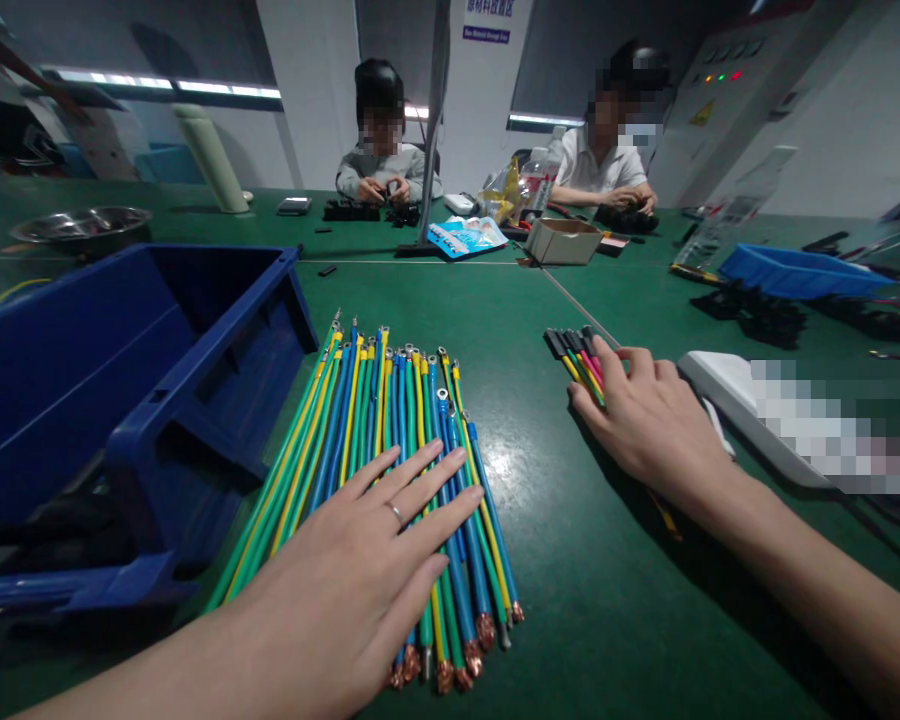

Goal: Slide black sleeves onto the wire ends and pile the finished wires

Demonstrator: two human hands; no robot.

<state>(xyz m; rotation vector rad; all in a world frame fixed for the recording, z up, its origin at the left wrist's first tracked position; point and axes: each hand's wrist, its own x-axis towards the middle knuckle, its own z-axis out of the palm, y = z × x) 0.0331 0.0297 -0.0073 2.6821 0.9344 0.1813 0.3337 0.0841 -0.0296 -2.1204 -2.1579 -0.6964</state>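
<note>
A row of blue, green and yellow cables (412,400) lies on the green table, with ring lugs on the far ends and bare copper on several near ends. My left hand (390,540) rests flat across them, fingers spread, a ring on one finger. To the right, my right hand (645,415) curls over a small bunch of thin wires (586,372) with black connectors. Its thumb and index finger lie on either side of the bunch, and the palm hides most of the wires' length. One wire end shows below the palm.
A blue bin (195,440) stands left of the cables, holding dark items. At right are a white device (750,420) and a blue tray (799,272) near black parts. Beyond lie a cardboard box (562,243) and a blue packet (465,238). Two people sit working across the table.
</note>
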